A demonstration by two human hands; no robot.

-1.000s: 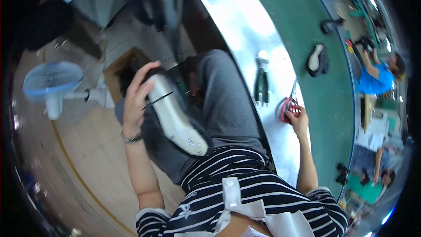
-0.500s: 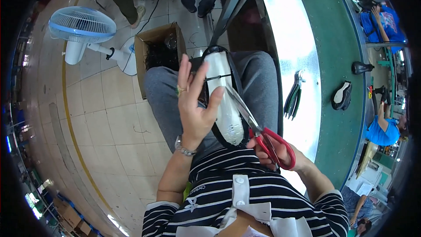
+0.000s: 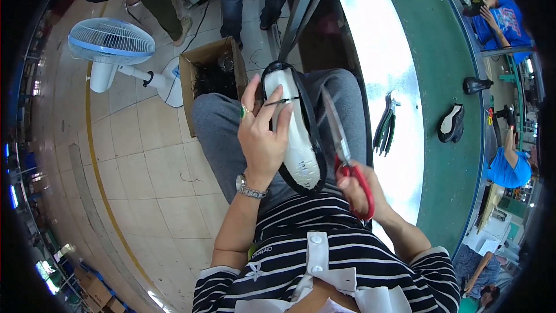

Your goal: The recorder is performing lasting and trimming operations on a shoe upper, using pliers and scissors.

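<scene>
Colours I see from the head view

I see a white-soled shoe with black upper [image 3: 295, 139], red-handled steel scissors [image 3: 347, 162], a green-stoned ring on my left hand [image 3: 260, 139] with a silver wristwatch [image 3: 250, 188], grey trousers [image 3: 220, 133], a black-and-white striped shirt [image 3: 347, 255], a green belt beside a shiny metal table edge [image 3: 388, 64], a blue-and-white fan [image 3: 110, 46], and a brown cardboard box [image 3: 202, 69].

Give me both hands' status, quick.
Left hand: closed around the black-and-white shoe, sole up.
Right hand: gripping the red-handled scissors.
</scene>
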